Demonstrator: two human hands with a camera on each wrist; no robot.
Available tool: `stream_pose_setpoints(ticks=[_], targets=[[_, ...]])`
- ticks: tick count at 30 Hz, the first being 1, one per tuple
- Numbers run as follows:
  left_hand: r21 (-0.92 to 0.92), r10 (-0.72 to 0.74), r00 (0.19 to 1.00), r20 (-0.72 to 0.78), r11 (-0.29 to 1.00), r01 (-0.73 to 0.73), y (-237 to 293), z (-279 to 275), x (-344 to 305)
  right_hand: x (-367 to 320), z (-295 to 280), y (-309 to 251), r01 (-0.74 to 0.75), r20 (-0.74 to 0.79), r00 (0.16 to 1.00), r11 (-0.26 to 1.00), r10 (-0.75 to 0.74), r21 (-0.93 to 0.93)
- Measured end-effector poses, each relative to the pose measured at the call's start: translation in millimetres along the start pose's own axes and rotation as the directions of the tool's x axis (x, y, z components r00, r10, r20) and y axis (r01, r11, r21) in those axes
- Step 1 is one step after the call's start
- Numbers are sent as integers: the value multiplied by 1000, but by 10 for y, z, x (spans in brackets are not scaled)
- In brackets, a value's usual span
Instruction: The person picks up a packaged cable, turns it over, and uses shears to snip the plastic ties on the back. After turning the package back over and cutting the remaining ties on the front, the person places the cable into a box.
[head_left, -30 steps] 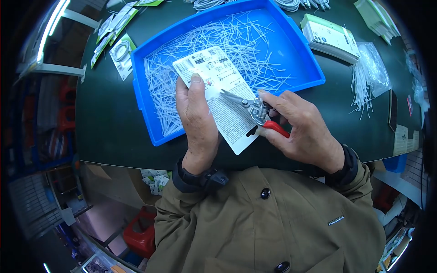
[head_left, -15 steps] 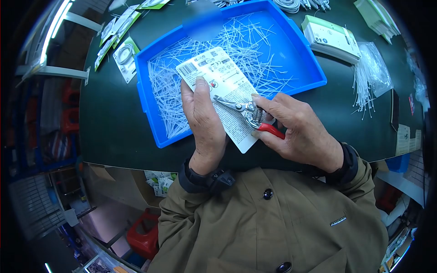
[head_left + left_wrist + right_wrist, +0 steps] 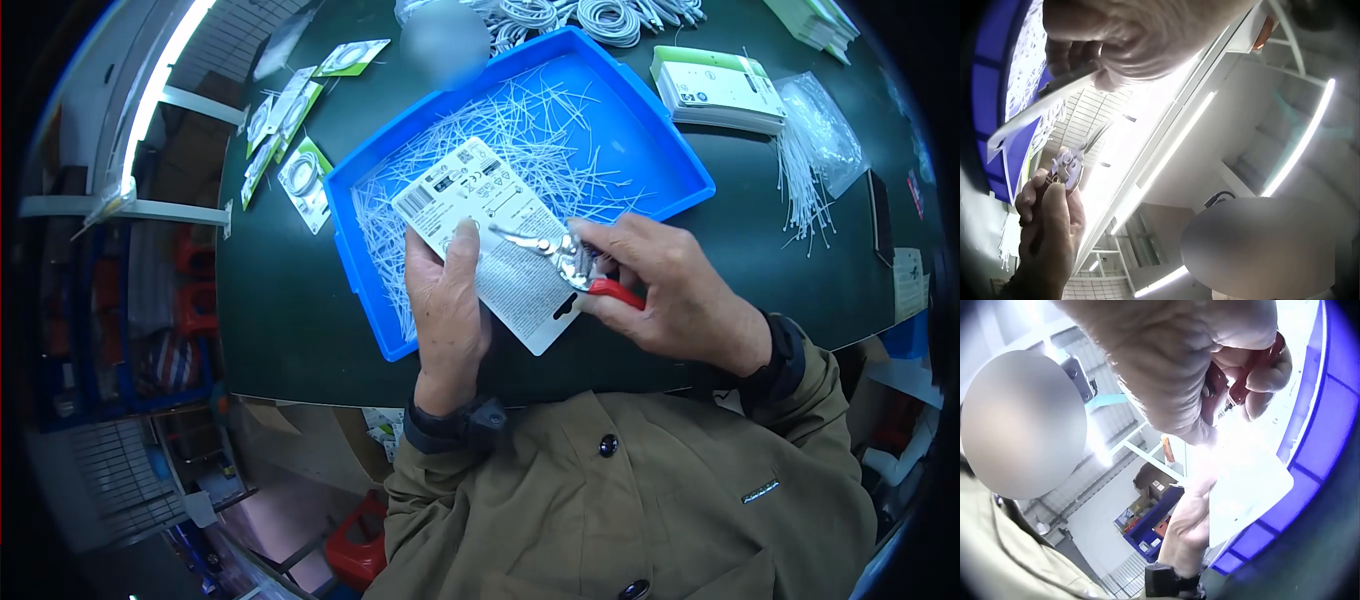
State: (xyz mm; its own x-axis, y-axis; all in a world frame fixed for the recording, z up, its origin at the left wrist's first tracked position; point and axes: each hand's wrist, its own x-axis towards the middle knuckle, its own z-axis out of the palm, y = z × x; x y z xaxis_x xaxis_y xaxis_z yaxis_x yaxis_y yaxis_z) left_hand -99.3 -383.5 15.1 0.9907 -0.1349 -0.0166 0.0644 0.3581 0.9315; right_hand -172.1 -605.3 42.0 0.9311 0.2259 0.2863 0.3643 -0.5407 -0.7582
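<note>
In the head view, my left hand (image 3: 445, 300) holds a white printed packaging card (image 3: 525, 295), thumb on its printed face and the other fingers mostly hidden beneath. A barcode shows at the card's far left, and a dark hang-hole cutout at its near right. My right hand (image 3: 685, 290) grips red-handled snips (image 3: 572, 264) with a coil spring. Their silver blades point left over the card toward the left thumb. From the left wrist, the snips (image 3: 1067, 167) appear upright and the card nearly edge-on. The right wrist view shows the red handles (image 3: 1260, 365) within curled fingers.
Behind the card lies a blue tray (image 3: 615, 95) with many thin white plastic strips (image 3: 540, 125). Carded cables (image 3: 303, 180) lie left, coiled cables (image 3: 610, 20) at the back. At the right are stacked cards (image 3: 720, 95), a bunch of cable ties (image 3: 803, 195) and a plastic bag (image 3: 825, 130).
The head view has shifted, so the table and tray appear lower and farther right. Both hands keep their holds on card and snips, and the blades stay over the card.
</note>
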Motion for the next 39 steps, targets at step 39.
stream_pose_setpoints(ticks=[39], targets=[[-212, 4, 904, 428, 972, 97, 345, -498, 62, 495, -131, -456, 222, 180, 959, 975, -220, 5]])
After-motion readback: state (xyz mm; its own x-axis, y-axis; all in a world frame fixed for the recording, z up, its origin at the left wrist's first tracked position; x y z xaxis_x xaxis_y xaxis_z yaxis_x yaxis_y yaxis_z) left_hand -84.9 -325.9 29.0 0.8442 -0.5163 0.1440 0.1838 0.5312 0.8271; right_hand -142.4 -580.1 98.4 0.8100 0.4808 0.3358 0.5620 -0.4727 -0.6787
